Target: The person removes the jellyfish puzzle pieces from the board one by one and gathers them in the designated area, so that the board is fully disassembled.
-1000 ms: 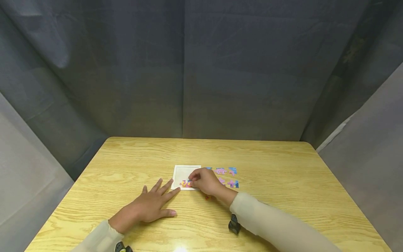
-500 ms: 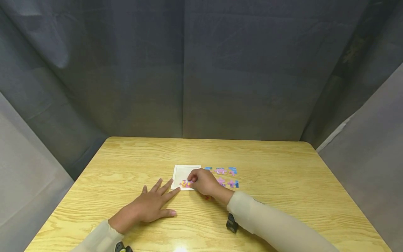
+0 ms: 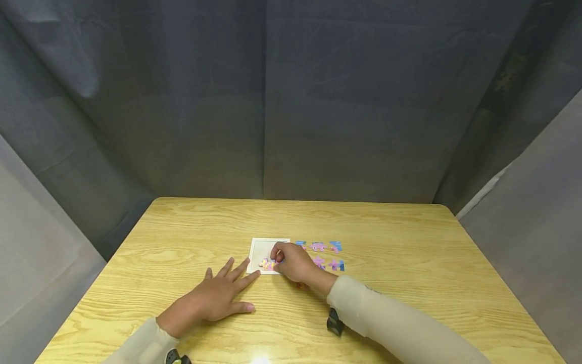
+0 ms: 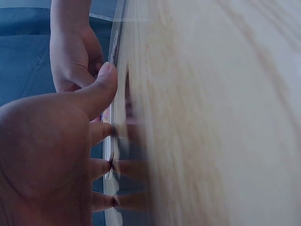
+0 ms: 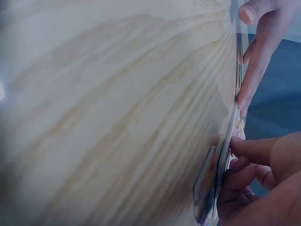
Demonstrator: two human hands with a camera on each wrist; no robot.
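A white puzzle tray [image 3: 261,249] lies flat on the table. Joined pink and yellow puzzle pieces [image 3: 265,264] sit along its front edge. My left hand [image 3: 218,298] is spread flat, with fingertips at the tray's left side. Over the tray's front right part, my right hand [image 3: 294,263] pinches a puzzle piece between thumb and curled fingers; the piece is mostly hidden by the hand. In the right wrist view the right thumb [image 5: 254,150] presses close to the tray's pieces, and a loose puzzle piece [image 5: 205,181] lies beside the tray.
To the right of the tray, loose pink and blue pieces [image 3: 318,247] lie in two rows, partly behind the right hand. An orange piece [image 3: 300,286] shows under the right wrist. The wooden table [image 3: 409,253] ends at a dark curtain [image 3: 345,126].
My right hand has shifted very slightly left, then stays almost in place over the front pieces. The left hand has not moved.
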